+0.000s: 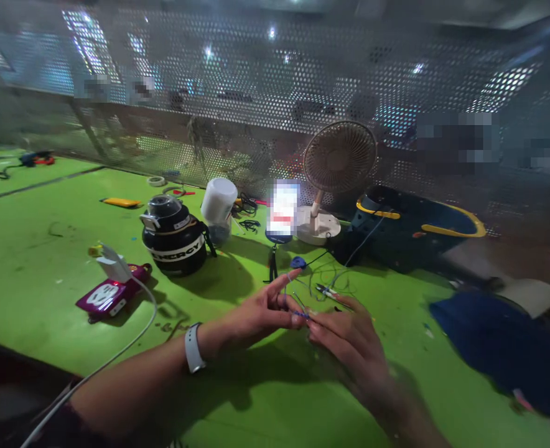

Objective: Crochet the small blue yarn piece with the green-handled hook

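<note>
My left hand (270, 312) pinches a small strip of blue-purple crochet (302, 315) between thumb and finger, its index finger stretched out with yarn looped round it. From the right, my right hand (349, 336) closes on a thin metal crochet hook (298, 300), whose tip shows above the strip; its grip end is hidden by the fingers. The two hands meet fingertip to fingertip over the green table (265, 398). Just beyond them lie a small blue yarn bundle (298, 262), loose strands of thread and a pair of small snips (326, 290).
A lit phone (283, 208) stands before a fan (319, 224). To the left are a black jug (175, 239), a white container (219, 198), a purple power strip (111, 295) with a cable, and a yellow cutter (121, 202). Dark blue cloth (503, 348) and a dark bag (405, 230) lie right.
</note>
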Available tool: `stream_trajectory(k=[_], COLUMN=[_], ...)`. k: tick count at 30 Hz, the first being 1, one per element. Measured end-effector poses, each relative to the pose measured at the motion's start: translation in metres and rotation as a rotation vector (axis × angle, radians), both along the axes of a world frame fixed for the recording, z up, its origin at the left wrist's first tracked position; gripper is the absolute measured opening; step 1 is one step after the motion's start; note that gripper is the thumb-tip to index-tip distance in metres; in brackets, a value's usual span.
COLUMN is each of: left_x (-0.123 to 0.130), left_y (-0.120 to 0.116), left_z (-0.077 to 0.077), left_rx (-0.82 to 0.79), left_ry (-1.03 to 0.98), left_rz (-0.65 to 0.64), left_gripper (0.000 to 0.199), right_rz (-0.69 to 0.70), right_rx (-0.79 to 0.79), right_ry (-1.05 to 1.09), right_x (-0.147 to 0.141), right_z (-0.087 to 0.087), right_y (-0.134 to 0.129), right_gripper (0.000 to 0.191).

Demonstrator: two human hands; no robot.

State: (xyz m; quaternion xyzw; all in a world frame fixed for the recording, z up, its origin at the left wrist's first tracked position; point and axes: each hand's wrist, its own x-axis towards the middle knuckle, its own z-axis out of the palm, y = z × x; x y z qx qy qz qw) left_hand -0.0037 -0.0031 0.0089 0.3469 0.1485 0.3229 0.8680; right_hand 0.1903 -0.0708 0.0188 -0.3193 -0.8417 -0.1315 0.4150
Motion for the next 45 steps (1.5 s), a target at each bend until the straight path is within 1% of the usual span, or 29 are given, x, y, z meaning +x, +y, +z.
stream_trajectory(k=[2, 5, 8, 10, 12, 14, 15, 17, 18, 19, 21, 24, 25, 27, 30, 33, 35, 37, 39, 40, 42, 45], left_x=[-0.005, -0.011, -0.015, -0.017, -0.016, -0.015, -0.014, -0.011, -0.01, -0.008, -0.007, -0.007, -0.007, -0.007, -0.005, -0.002, 0.0, 0.0, 0.001, 0.001, 0.001, 0.001], left_y=[0.007, 0.015, 0.021, 0.023, 0.024, 0.023, 0.023, 0.02, 0.018, 0.016, 0.012, 0.008, 0.008, 0.007, 0.007, 0.007, 0.005, 0.003, 0.001, 0.001, 0.0, 0.001], left_z=[0.002, 0.004, 0.005, 0.006, 0.007, 0.007, 0.007, 0.005, 0.005, 0.004, 0.003, 0.004, 0.005, 0.005, 0.004, 0.003, 0.004, 0.005, 0.006, 0.006, 0.006, 0.006], left_rx=[-0.004, 0.02, 0.054, 0.072, 0.099, 0.142, 0.172, 0.249, 0.3, 0.361, 0.503, 0.704, 0.743, 0.761, 0.666, 0.526, 0.406, 0.276, 0.185, 0.163, 0.15, 0.156], left_ry=[0.015, 0.041, 0.073, 0.094, 0.108, 0.121, 0.131, 0.163, 0.188, 0.219, 0.289, 0.391, 0.41, 0.41, 0.33, 0.291, 0.286, 0.263, 0.234, 0.22, 0.197, 0.175], left_rz=[-0.038, -0.037, -0.015, -0.009, -0.012, -0.005, 0.012, 0.063, 0.085, 0.104, 0.151, 0.252, 0.282, 0.295, 0.294, 0.321, 0.315, 0.256, 0.177, 0.149, 0.131, 0.15], left_gripper=[0.094, 0.091, 0.088, 0.086, 0.085, 0.084, 0.083, 0.083, 0.083, 0.084, 0.083, 0.084, 0.085, 0.086, 0.08, 0.084, 0.089, 0.092, 0.093, 0.094, 0.093, 0.087], right_rz=[0.059, 0.106, 0.161, 0.176, 0.14, 0.107, 0.105, 0.129, 0.131, 0.121, 0.085, 0.05, 0.034, -0.008, -0.021, -0.025, -0.082, -0.092, -0.016, 0.031, 0.081, 0.09], right_rx=[-0.064, -0.151, -0.216, -0.302, -0.452, -0.66, -0.782, -1.012, -1.1, -1.165, -1.218, -1.205, -1.203, -1.218, -1.229, -1.155, -1.041, -0.893, -0.717, -0.629, -0.498, -0.461], right_ry=[0.01, 0.059, 0.198, 0.341, 0.549, 0.802, 0.928, 1.152, 1.251, 1.333, 1.453, 1.538, 1.546, 1.539, 1.512, 1.419, 1.268, 1.035, 0.807, 0.728, 0.664, 0.685], right_x=[0.003, 0.006, 0.01, 0.011, 0.013, 0.013, 0.011, 0.006, 0.002, -0.002, -0.01, -0.018, -0.018, -0.019, -0.018, -0.017, -0.015, -0.014, -0.013, -0.013, -0.014, -0.014], right_z=[0.006, 0.013, 0.014, 0.012, 0.008, 0.004, 0.002, -0.002, -0.004, -0.005, -0.007, -0.007, -0.007, -0.008, -0.012, -0.016, -0.017, -0.016, -0.016, -0.016, -0.018, -0.019], right_y=[0.004, 0.008, 0.01, 0.009, 0.009, 0.01, 0.011, 0.013, 0.014, 0.015, 0.016, 0.015, 0.015, 0.015, 0.015, 0.013, 0.011, 0.009, 0.008, 0.008, 0.009, 0.012], right_gripper=[0.024, 0.023, 0.025, 0.026, 0.019, 0.007, 0.007, 0.016, 0.019, 0.022, 0.025, 0.029, 0.03, 0.032, 0.032, 0.026, 0.022, 0.016, 0.01, 0.011, 0.017, 0.02])
